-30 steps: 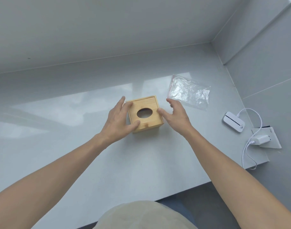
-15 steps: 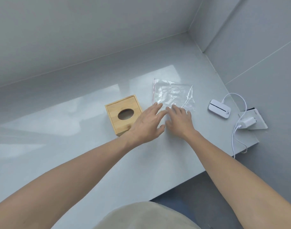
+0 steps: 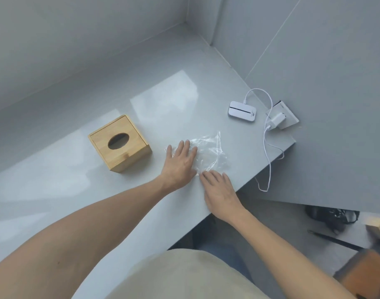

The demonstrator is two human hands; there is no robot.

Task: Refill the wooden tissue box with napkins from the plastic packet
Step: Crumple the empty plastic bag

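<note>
The wooden tissue box (image 3: 120, 143), with an oval hole in its lid, stands on the grey table (image 3: 77, 190), left of both hands. The clear plastic packet (image 3: 212, 151) lies crumpled and flat to its right. No napkins show inside it. My left hand (image 3: 180, 164) lies palm down, fingers spread, on the packet's left part. My right hand (image 3: 218, 187) rests on the table with its fingertips touching the packet's near edge. Neither hand touches the box.
A small white device (image 3: 242, 111) lies at the back right, joined by a white cable (image 3: 269, 152) to a charger (image 3: 276, 119) in a wall socket. The table's front edge (image 3: 238, 190) runs just right of my right hand. A black object (image 3: 333, 214) and wooden furniture (image 3: 370, 270) stand on the floor.
Both hands left the wooden box and went right onto the plastic packet. The packet has slid closer to the table's front edge, and the view has turned right.
</note>
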